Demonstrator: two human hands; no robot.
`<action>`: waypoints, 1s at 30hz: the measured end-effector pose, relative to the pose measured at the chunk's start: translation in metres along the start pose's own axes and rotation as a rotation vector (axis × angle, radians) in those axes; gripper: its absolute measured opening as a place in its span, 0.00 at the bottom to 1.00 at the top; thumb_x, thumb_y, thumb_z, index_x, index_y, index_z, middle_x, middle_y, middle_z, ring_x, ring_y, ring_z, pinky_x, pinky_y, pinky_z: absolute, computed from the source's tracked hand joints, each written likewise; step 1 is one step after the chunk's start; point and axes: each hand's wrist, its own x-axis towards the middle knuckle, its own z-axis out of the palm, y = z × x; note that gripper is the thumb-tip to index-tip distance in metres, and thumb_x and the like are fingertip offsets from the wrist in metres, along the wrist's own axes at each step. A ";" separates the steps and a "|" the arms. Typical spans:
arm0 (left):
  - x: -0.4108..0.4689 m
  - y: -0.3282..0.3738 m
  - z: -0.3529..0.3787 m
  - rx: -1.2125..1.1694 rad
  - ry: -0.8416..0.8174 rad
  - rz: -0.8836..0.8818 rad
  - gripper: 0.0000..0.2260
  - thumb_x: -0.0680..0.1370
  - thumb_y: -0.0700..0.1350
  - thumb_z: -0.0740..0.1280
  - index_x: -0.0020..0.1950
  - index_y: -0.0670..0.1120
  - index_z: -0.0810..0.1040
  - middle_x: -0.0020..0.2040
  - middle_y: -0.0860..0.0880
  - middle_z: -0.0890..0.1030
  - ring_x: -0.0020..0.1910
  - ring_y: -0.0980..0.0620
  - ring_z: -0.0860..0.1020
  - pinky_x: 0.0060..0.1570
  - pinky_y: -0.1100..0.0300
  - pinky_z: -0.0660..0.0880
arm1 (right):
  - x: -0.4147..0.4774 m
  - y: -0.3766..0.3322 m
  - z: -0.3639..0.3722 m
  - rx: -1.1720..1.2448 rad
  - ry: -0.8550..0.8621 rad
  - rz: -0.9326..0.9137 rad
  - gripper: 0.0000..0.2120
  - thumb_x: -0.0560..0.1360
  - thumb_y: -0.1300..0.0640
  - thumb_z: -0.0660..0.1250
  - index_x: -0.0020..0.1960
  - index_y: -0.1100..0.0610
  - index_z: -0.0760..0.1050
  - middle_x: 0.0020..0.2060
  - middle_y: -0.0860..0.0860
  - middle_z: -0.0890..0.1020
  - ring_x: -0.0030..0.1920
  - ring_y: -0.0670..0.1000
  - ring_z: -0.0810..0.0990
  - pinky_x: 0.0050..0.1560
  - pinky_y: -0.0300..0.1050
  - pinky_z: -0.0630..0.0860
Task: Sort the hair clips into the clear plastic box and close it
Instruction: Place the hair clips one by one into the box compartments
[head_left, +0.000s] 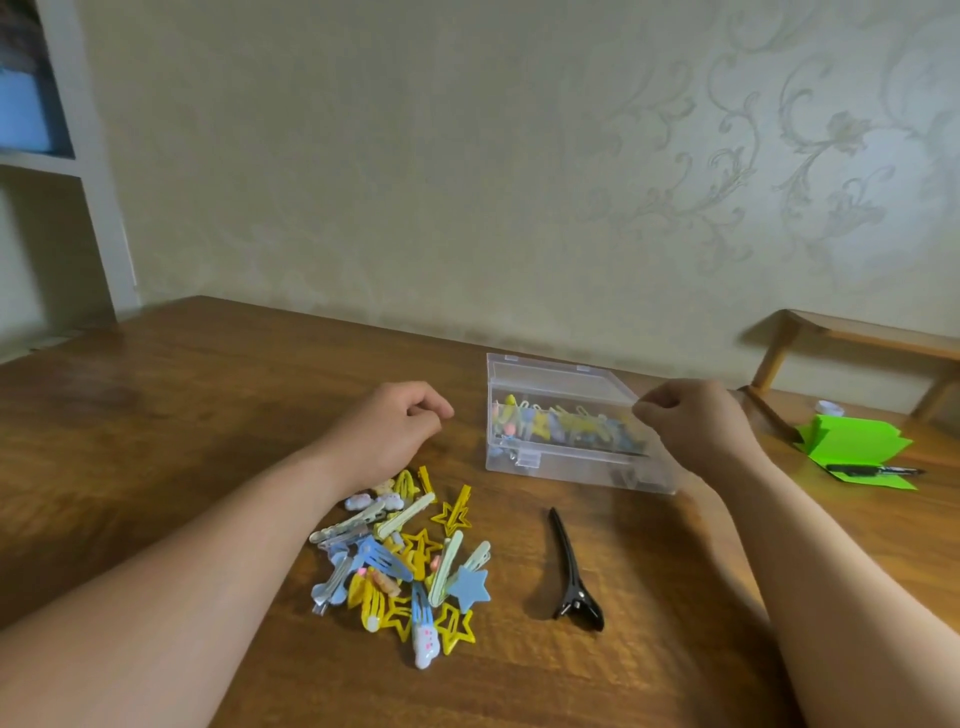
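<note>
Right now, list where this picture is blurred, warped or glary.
Head view: wide-angle warp bows the table and stretches both forearms; motion blur softens the clear plastic box and the right hand; a pale sheen lies on its far left; the loose hair clips look sharper.

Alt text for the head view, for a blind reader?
An open clear plastic box holding some clips sits on a wooden table; a person's curled left hand is left of it, the right hand at its right end. A pile of yellow and blue hair clips and a long black clip lie nearer.
</note>
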 end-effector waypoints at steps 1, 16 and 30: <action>0.000 0.000 -0.001 -0.002 -0.002 -0.002 0.12 0.86 0.46 0.63 0.62 0.59 0.83 0.59 0.57 0.84 0.59 0.57 0.80 0.65 0.49 0.79 | 0.000 0.000 0.001 -0.001 0.012 -0.006 0.06 0.81 0.53 0.71 0.53 0.53 0.86 0.43 0.46 0.85 0.42 0.47 0.80 0.44 0.48 0.78; -0.004 0.003 -0.001 -0.021 0.015 -0.023 0.11 0.87 0.46 0.63 0.60 0.58 0.84 0.61 0.55 0.84 0.63 0.53 0.80 0.66 0.49 0.76 | -0.073 -0.104 0.007 -0.025 -0.272 -0.583 0.07 0.82 0.55 0.68 0.51 0.45 0.83 0.44 0.38 0.83 0.42 0.35 0.78 0.40 0.29 0.72; -0.004 0.003 -0.002 -0.019 0.012 0.006 0.10 0.85 0.46 0.66 0.60 0.58 0.85 0.59 0.53 0.84 0.57 0.54 0.81 0.62 0.51 0.79 | -0.093 -0.116 0.020 -0.199 -0.669 -0.726 0.05 0.82 0.51 0.71 0.57 0.44 0.82 0.51 0.41 0.81 0.48 0.41 0.78 0.44 0.33 0.71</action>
